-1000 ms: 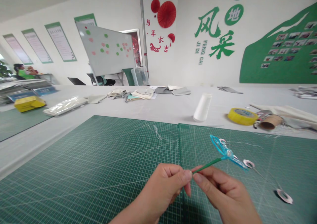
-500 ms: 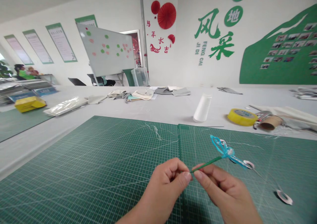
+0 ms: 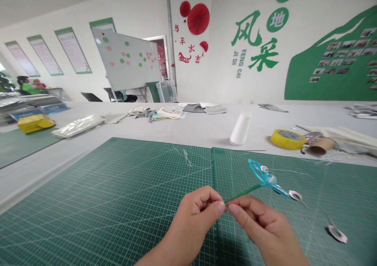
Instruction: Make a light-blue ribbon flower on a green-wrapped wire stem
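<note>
A handmade flower (image 3: pixel 266 178) with light blue looped petals and a pale beaded-looking centre points up and to the right on a thin green stem (image 3: pixel 246 191). My left hand (image 3: pixel 200 217) pinches the lower end of that stem between thumb and forefinger. Close beside it, my right hand (image 3: pixel 260 223) has thumb and forefinger closed on the same stem, their tips nearly touching the left ones. The stem's very end is hidden by the fingers. Behind the flower, on the mat, lie small pale rings (image 3: pixel 295 195) with thin thread or wire.
Green gridded cutting mats (image 3: pixel 118 187) cover the near table. Beyond them stand a white thread cone (image 3: pixel 240 128), a yellow tape roll (image 3: pixel 288 139) and a cardboard tube (image 3: pixel 321 145). Fabric scraps (image 3: pixel 171 111) lie farther back, a yellow packet (image 3: pixel 35 123) at left. A person (image 3: pixel 28 86) sits far left.
The flower and stem have shifted slightly left and tilted a little. Both hands remain pinched on the stem, with the right fingertips moved slightly left.
</note>
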The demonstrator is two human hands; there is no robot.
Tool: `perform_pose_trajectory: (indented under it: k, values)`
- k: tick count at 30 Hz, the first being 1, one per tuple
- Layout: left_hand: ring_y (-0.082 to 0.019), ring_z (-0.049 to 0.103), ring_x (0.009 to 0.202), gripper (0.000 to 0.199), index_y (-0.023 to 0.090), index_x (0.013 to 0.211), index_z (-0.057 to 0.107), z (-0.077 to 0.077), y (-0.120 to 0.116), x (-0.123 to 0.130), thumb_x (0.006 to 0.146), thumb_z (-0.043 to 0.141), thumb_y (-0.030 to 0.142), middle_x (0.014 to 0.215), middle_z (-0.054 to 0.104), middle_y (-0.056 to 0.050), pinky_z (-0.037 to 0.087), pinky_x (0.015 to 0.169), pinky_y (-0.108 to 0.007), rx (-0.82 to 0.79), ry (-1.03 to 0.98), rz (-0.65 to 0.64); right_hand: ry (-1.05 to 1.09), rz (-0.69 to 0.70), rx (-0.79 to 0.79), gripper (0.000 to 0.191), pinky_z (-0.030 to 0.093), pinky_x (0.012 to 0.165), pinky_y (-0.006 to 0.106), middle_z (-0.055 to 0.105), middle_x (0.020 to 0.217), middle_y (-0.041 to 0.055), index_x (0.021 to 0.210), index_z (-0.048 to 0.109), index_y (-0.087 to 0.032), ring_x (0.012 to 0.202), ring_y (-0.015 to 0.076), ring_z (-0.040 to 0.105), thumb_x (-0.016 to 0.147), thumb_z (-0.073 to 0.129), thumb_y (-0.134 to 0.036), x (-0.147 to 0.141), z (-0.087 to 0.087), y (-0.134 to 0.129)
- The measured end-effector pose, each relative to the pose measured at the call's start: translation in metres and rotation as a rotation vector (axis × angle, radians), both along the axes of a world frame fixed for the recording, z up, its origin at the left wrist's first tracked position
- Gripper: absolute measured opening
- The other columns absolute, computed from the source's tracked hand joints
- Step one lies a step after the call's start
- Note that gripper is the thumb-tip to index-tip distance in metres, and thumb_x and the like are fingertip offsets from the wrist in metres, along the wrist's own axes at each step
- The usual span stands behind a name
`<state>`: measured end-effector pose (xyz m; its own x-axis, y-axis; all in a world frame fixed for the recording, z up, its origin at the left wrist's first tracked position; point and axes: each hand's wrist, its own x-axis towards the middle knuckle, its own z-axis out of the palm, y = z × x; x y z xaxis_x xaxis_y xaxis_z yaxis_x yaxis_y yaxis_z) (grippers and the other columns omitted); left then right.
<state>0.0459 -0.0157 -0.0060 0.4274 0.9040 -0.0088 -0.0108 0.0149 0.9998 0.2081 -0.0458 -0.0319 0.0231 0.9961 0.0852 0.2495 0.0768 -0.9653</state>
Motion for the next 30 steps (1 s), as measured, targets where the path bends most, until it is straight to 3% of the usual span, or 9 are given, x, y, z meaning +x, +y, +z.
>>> perform_pose_trajectory:
  k: [5, 8, 11, 14, 17, 23, 30]
  values:
    - [-0.008, 0.025, 0.05, 0.015, 0.015, 0.071, 0.062, 0.01, 0.007, -0.012, 0.08, 0.058, 0.027, 0.053, 0.037, 0.007, 0.021, 0.051, -0.022, -0.152, -0.043, -0.154, 0.126, 0.002, 0.025, 0.022, 0.037, 0.05, 0.026, 0.062, 0.063, -0.0012, 0.07, 0.07, -0.023, 0.057, 0.0155, 0.051, 0.081, 0.065, -0.041, -0.004, 0.0, 0.003]
    - [-0.008, 0.033, 0.051, 0.014, 0.015, 0.072, 0.068, 0.015, 0.011, -0.022, 0.08, 0.059, 0.024, 0.053, 0.045, 0.005, 0.025, 0.053, -0.022, -0.15, -0.026, -0.288, 0.094, 0.057, 0.037, 0.02, 0.03, 0.044, 0.024, 0.056, 0.054, -0.0032, 0.068, 0.072, -0.023, 0.047, 0.0117, 0.04, 0.078, 0.068, -0.04, -0.001, -0.003, 0.005]
    - [-0.008, 0.037, 0.053, 0.013, 0.016, 0.073, 0.071, 0.019, 0.014, -0.032, 0.078, 0.061, 0.024, 0.062, 0.055, 0.002, 0.029, 0.053, -0.021, -0.169, 0.013, -0.416, 0.048, 0.167, 0.043, 0.021, 0.035, 0.047, 0.025, 0.058, 0.054, -0.0021, 0.067, 0.073, -0.023, 0.049, 0.0131, 0.046, 0.077, 0.069, -0.04, 0.004, -0.001, 0.008]
    - [-0.009, 0.037, 0.052, 0.013, 0.019, 0.073, 0.074, 0.021, 0.014, -0.04, 0.077, 0.064, 0.026, 0.059, 0.054, 0.003, 0.028, 0.051, -0.022, -0.175, 0.122, -0.564, -0.054, 0.3, 0.056, 0.02, 0.04, 0.053, 0.026, 0.059, 0.059, -0.0015, 0.067, 0.074, -0.023, 0.056, 0.0147, 0.051, 0.08, 0.067, -0.037, 0.007, 0.005, 0.009]
    - [-0.009, 0.039, 0.054, 0.013, 0.021, 0.074, 0.076, 0.022, 0.013, -0.044, 0.077, 0.064, 0.026, 0.059, 0.054, 0.003, 0.028, 0.051, -0.022, -0.112, 0.22, -0.634, -0.104, 0.34, 0.073, 0.02, 0.039, 0.056, 0.026, 0.058, 0.06, -0.0021, 0.066, 0.073, -0.024, 0.058, 0.0149, 0.051, 0.08, 0.067, -0.037, 0.01, 0.012, 0.01]
    - [-0.009, 0.04, 0.051, 0.016, 0.021, 0.071, 0.072, 0.023, 0.009, -0.045, 0.076, 0.058, 0.018, 0.056, 0.052, 0.005, 0.029, 0.049, -0.021, 0.078, 0.444, -0.54, -0.215, 0.327, 0.04, 0.022, 0.032, 0.049, 0.024, 0.052, 0.056, -0.0042, 0.068, 0.067, -0.022, 0.052, 0.0126, 0.044, 0.084, 0.062, -0.036, 0.015, 0.016, 0.009]
    - [-0.009, 0.038, 0.052, 0.025, 0.018, 0.054, 0.05, 0.021, 0.006, -0.045, 0.078, 0.05, 0.01, 0.052, 0.039, 0.006, 0.028, 0.054, -0.023, 0.498, 0.682, -0.286, -0.458, 0.229, 0.322, 0.02, 0.041, 0.052, 0.025, 0.062, 0.061, -0.0023, 0.073, 0.064, -0.024, 0.054, 0.0145, 0.058, 0.09, 0.055, -0.028, 0.011, 0.02, 0.002]
